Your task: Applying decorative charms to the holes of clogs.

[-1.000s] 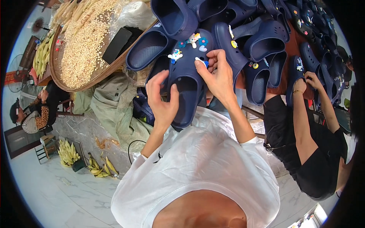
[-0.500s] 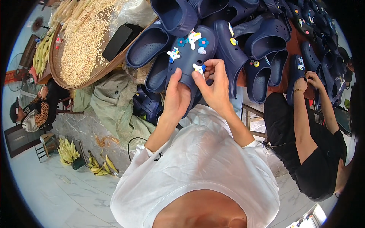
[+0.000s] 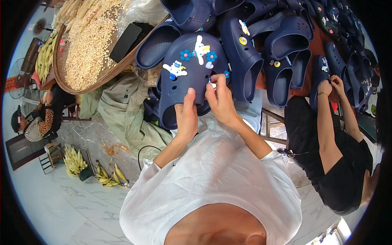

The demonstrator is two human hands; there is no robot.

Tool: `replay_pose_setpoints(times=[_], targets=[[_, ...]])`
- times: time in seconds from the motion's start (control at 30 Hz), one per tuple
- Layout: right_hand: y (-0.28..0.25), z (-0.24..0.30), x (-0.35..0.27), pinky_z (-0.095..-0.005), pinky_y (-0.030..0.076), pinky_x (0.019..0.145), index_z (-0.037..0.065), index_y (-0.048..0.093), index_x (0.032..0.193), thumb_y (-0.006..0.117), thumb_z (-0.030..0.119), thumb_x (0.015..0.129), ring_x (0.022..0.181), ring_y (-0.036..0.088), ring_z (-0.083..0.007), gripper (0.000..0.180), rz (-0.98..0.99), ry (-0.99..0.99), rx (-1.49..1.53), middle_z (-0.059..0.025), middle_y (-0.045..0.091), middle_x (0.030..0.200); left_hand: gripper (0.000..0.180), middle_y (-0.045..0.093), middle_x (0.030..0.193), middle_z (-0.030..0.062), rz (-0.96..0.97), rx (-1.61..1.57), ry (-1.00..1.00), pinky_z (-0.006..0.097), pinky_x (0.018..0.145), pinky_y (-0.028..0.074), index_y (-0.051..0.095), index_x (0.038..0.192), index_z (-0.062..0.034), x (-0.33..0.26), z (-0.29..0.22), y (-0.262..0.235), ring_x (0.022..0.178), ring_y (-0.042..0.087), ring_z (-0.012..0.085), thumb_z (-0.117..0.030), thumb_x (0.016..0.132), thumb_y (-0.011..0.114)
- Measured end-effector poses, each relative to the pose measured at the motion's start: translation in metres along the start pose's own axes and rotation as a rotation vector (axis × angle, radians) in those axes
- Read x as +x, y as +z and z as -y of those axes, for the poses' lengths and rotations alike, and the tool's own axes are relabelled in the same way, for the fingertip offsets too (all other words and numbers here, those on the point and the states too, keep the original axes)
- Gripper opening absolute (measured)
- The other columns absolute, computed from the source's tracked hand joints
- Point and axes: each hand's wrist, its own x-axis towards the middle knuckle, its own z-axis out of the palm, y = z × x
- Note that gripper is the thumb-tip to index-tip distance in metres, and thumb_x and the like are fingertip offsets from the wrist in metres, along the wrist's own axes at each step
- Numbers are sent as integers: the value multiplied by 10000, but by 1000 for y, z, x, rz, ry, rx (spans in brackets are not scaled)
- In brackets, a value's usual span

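A navy blue clog [image 3: 188, 75] is held up in front of my chest, its toe pointing away. My left hand [image 3: 186, 116] grips its rim, thumb on top and fingers inside the opening. With thumb and forefinger, my right hand [image 3: 220, 100] pinches a small white and blue shoe charm [image 3: 212, 85] against the clog's right side; the fingers partly cover it. On the upper sit a white figure charm [image 3: 175, 70], another white figure charm [image 3: 200, 50] with blue flowers beside it, and a pale heart charm [image 3: 209, 65].
More navy clogs [image 3: 286, 41] are piled behind and to the right. A round basket of kernels [image 3: 87, 53] stands at the left, with a black phone [image 3: 125, 43] on its edge. At right, another person's hands [image 3: 330, 86] work on a clog.
The clog has tilted and come closer, so its upper faces me more fully. Both my hands have moved slightly down, the right still pinching the charm.
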Motion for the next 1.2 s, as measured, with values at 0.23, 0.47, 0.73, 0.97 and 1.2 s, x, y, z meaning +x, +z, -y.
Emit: replay_pose_setpoints(times=[0.23, 0.47, 0.73, 0.97, 1.2], targets=[[1, -8, 1, -405, 451, 601, -5, 369, 1072, 411, 151, 973, 651, 607, -274, 189, -2, -63, -39, -162, 567, 725, 360, 555, 1195, 59, -13, 60, 46, 267, 930, 413, 494, 1254, 0, -4, 2, 2, 1072, 526, 112, -180, 950, 567], [8, -12, 5, -346, 438, 573, 1, 393, 1056, 363, 172, 990, 585, 532, -193, 186, -127, -131, -25, -104, 517, 691, 365, 561, 1178, 66, -48, 60, 69, 264, 909, 419, 495, 1244, 15, -1, 6, 7, 1054, 529, 111, -181, 947, 573], [7, -40, 8, -328, 503, 604, -16, 426, 1044, 340, 138, 996, 569, 551, -191, 183, -132, 20, 456, -108, 525, 691, 398, 557, 1237, 102, -44, -122, -79, 355, 991, 416, 454, 1262, -8, 15, -12, -5, 1133, 544, 192, -254, 956, 525], [11, -45, -12, -463, 479, 730, -3, 492, 1120, 497, -99, 804, 864, 574, -413, 330, -36, -208, -580, -238, 459, 1081, 444, 554, 1244, 93, -39, -194, -26, 354, 998, 404, 435, 1303, -11, 13, -11, -15, 1132, 543, 193, -248, 945, 545], [18, -52, 15, -480, 463, 779, -76, 471, 1133, 503, -120, 728, 919, 535, -461, 408, -153, -308, -751, -269, 463, 1119, 391, 574, 1201, 82, -128, -33, 37, 321, 960, 416, 498, 1229, 26, 9, -3, -11, 1093, 551, 158, -220, 935, 574]])
